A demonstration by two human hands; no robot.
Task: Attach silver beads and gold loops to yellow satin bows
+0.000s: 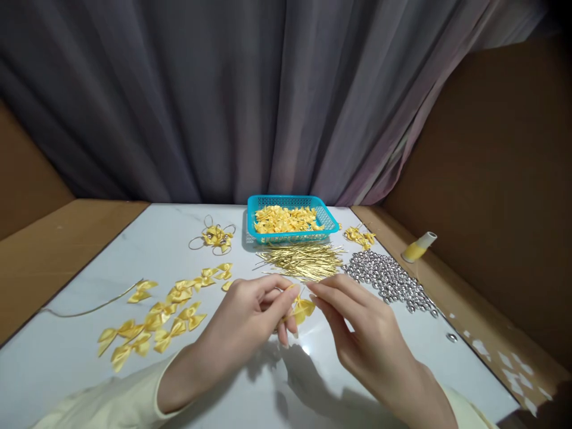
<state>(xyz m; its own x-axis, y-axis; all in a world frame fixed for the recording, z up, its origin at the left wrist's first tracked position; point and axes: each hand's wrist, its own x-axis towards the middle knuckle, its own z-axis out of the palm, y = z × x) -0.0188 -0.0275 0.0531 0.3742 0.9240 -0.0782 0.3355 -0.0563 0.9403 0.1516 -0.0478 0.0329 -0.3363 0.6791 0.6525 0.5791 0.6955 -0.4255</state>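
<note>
One yellow bow [304,310] in the pinched-tight fingertips of my left hand [250,325] and right hand [361,336], its long axis crosswise, right end slightly higher.

Fingers of the left hand [250,325] are covering most of the yellow bow [304,310]; one loop is showing. Right hand [357,328] is pinching something too fine to make out. Left sleeve [111,402] is running off the bottom edge. Small silver bit [451,337] near the worktop [67,345] edge is looking too tiny to identify.
</note>
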